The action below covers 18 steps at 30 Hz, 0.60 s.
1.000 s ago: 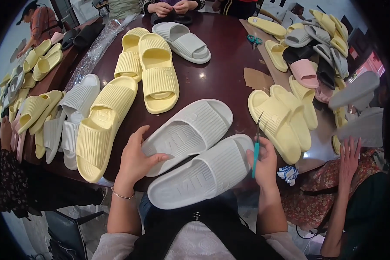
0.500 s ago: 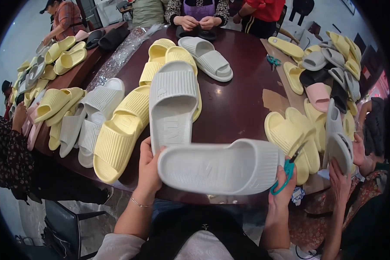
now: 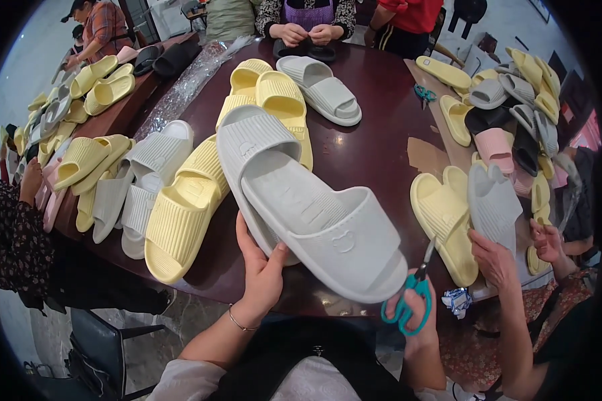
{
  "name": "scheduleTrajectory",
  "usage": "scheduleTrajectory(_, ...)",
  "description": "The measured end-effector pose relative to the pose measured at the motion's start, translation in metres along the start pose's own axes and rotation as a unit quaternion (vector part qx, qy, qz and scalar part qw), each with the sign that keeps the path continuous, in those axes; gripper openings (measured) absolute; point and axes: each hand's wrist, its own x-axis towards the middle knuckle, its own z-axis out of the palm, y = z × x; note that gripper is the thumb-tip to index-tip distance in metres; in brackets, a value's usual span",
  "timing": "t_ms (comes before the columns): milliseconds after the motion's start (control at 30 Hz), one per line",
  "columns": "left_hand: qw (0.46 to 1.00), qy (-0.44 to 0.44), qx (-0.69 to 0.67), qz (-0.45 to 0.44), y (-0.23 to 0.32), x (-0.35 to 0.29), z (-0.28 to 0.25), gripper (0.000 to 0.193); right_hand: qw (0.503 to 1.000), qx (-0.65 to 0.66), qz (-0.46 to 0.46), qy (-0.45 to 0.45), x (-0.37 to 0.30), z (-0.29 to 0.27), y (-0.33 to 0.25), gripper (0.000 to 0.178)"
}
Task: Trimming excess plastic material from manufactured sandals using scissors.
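Note:
Two light grey slide slippers are held before me, one crossed over the other. The upper slipper [image 3: 349,237] slants down to the right, its ribbed strap bearing a small raised bear-head outline. Most of the lower slipper [image 3: 257,134] is covered by it. My left hand [image 3: 261,274] grips the pair from beneath, thumb against the edge. Closed round the teal handles of a pair of scissors [image 3: 408,304], my right hand [image 3: 423,321] is at the upper slipper's toe end. The blades point up and away. Whether its fingers also grip the slipper is hidden.
Yellow slippers [image 3: 187,207] and grey slippers [image 3: 155,157] lie left on the dark red table [image 3: 361,160]. A mixed heap [image 3: 498,100] stands right, near other scissors [image 3: 423,93]. A co-worker's hands [image 3: 495,257] handle a grey slipper on the right. Another person sits opposite.
The front grey slipper has swung from level to slanting, onto the other one. My left hand has shifted right and closed on both. My right hand has come lower and left, with the scissors.

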Motion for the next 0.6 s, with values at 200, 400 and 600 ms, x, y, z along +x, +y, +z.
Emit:
scheduleTrajectory(200,0.997,-0.039,-0.062,0.023,-0.007,-0.010,0.008,0.085,0.983,-0.076,0.160,-0.043,-0.016,0.038,-0.002,0.049)
scheduleTrajectory(400,0.996,-0.085,-0.011,0.024,-0.010,-0.019,0.008,0.092,0.985,0.042,0.155,-0.069,-0.006,0.048,0.001,0.038)
scheduleTrajectory(600,0.992,-0.080,-0.097,0.003,-0.009,-0.022,0.008,0.093,0.982,0.060,0.166,-0.072,-0.008,0.050,-0.007,0.036)
